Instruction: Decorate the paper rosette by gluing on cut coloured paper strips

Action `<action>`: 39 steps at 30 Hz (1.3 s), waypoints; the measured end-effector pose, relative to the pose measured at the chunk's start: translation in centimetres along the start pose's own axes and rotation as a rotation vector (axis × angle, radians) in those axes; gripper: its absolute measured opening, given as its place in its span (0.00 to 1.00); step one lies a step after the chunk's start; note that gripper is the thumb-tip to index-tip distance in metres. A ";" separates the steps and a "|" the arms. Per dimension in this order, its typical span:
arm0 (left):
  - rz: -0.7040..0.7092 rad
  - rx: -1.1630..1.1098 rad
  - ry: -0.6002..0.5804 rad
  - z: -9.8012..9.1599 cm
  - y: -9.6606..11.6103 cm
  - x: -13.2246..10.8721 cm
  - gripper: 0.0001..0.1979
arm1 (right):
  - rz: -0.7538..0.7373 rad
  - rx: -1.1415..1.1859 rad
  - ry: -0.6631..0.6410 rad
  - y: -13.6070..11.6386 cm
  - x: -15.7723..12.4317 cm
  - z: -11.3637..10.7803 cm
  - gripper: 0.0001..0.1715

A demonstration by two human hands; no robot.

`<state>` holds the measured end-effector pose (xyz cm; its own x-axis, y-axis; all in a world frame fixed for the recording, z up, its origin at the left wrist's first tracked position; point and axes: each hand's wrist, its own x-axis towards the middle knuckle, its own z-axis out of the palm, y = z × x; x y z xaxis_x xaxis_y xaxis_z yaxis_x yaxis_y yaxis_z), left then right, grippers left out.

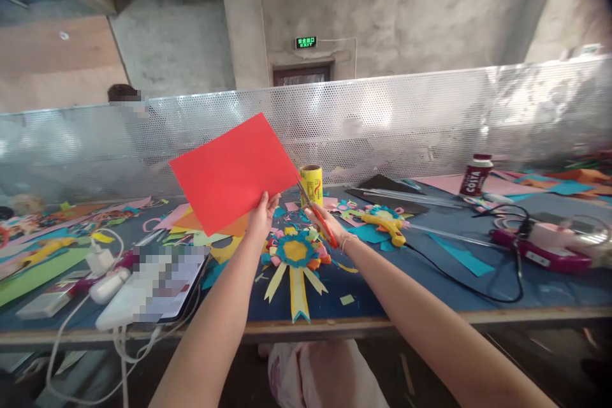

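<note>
Raised over the table is a red sheet of paper (234, 172), its lower edge pinched in my left hand (262, 213). My right hand (329, 223) is closed around orange-handled scissors (326, 227), whose blades point up and left to the sheet's right corner; whether they are cutting into it I cannot tell. Below my hands a paper rosette (295, 248) with a yellow centre, a blue ring and colourful loops lies flat, its yellow ribbon tails (297, 290) toward me. Behind the scissors a yellow roll of tape (312, 183) stands upright.
To the right lie a yellow glue gun (385, 224) with a black cord, a purple power strip (540, 252) and a dark red bottle (476, 175). A tablet (184, 287) and white cables are at the left. A perforated metal screen (382, 121) borders the back; a person is beyond it.
</note>
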<state>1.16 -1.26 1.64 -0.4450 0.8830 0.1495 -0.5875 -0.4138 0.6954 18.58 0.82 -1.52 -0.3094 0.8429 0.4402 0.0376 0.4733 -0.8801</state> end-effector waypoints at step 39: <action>-0.011 0.162 -0.058 -0.1 -1.3 0.0 0.10 | 0.026 -0.126 0.076 0.6 -0.1 1.0 0.22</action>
<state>1.82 -0.72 0.69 -0.3962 0.9006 0.1785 -0.4736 -0.3671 0.8006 17.71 0.77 -2.22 -0.2340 0.8701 0.4339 0.1655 0.4754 -0.8641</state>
